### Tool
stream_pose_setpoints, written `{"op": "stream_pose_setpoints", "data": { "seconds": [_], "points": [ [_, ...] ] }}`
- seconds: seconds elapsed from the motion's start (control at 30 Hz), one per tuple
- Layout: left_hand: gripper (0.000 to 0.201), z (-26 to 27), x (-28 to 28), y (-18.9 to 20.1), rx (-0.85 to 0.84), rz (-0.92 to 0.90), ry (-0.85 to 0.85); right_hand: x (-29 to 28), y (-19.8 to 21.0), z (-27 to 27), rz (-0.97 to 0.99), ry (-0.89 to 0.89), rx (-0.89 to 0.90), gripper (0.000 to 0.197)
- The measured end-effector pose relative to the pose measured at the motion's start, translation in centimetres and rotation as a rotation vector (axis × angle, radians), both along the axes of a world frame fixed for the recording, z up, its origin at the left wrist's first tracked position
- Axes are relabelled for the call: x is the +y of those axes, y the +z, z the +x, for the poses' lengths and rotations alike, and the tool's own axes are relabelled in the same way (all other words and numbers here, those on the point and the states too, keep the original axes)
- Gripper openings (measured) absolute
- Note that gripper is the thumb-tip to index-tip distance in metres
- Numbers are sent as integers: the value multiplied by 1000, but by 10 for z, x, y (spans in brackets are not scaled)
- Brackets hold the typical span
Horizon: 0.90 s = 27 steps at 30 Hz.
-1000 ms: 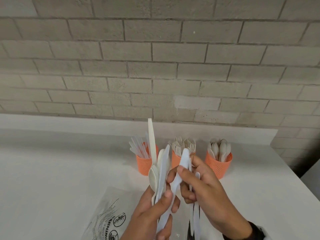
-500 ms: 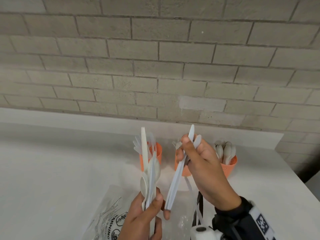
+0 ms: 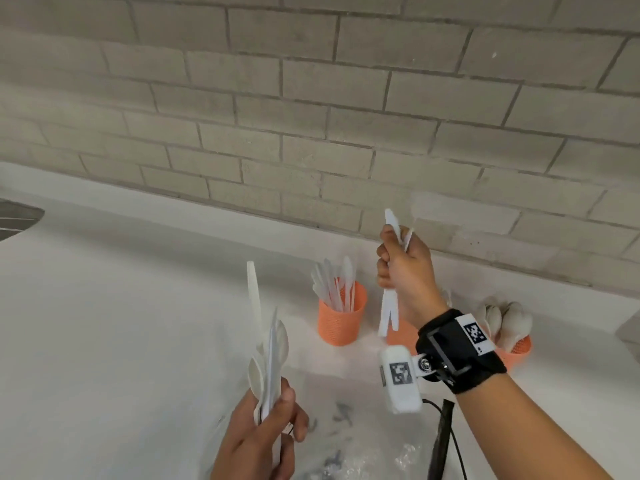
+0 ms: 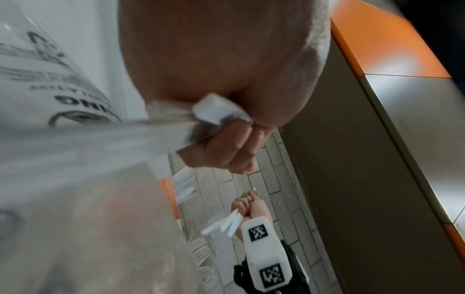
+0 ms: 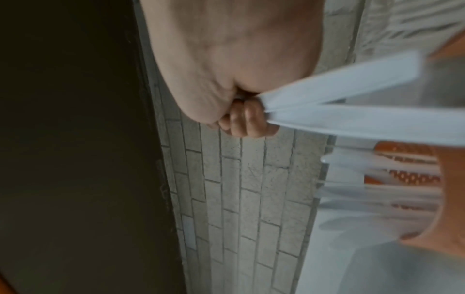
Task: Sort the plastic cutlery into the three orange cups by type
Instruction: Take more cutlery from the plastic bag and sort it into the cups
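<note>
My left hand grips an upright bundle of white plastic spoons and knives; its fingers curl round the handles. My right hand is raised above the cups and holds a couple of white cutlery pieces, their handles fanning out of the fist. Three orange cups stand by the wall. The left cup holds knives and the right cup holds spoons. The middle cup is mostly hidden behind my right wrist.
A clear plastic bag with black print lies on the white counter in front of the cups. A brick wall rises right behind them. A black cable hangs under my right wrist.
My right hand has pulled its pieces away from the left hand's bundle and risen up over the cups. The left hand has dropped lower and to the left with the bundle.
</note>
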<state>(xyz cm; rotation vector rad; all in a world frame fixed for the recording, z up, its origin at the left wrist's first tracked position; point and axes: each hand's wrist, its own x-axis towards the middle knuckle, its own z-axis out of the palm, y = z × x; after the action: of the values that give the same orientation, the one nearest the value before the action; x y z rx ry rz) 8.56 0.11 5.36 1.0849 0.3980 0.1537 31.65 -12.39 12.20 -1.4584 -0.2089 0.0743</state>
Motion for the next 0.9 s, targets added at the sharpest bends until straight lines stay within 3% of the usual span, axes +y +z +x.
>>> {"op": "stream_pose_setpoints", "data": {
  "seconds": [0.13,0.23,0.3,0.4,0.47,0.57,0.73,0.9],
  "points": [
    [13,-6,4,-2,11,67,-20,-43,11,-15,-261,8,-74,29],
    [14,-6,1,-6,28,99,-49,-97,21,-41,-462,-46,-184,35],
    [24,-5,-2,-7,50,105,-49,-132,17,-57,-578,-56,-181,28],
    [20,-5,-8,-4,80,108,-95,-181,-19,-76,-800,-32,-82,24],
    [11,-6,-12,-3,67,106,-138,-208,-56,-84,-966,5,-10,23],
    [15,-8,-19,-1,57,136,-173,-238,-115,-92,-1151,52,103,16],
    [18,-17,-25,-4,96,178,-172,-260,-156,-118,-1155,-11,190,19],
    [17,-28,-35,-12,143,138,-207,-253,-173,-156,-1041,-22,133,34]
  ]
}}
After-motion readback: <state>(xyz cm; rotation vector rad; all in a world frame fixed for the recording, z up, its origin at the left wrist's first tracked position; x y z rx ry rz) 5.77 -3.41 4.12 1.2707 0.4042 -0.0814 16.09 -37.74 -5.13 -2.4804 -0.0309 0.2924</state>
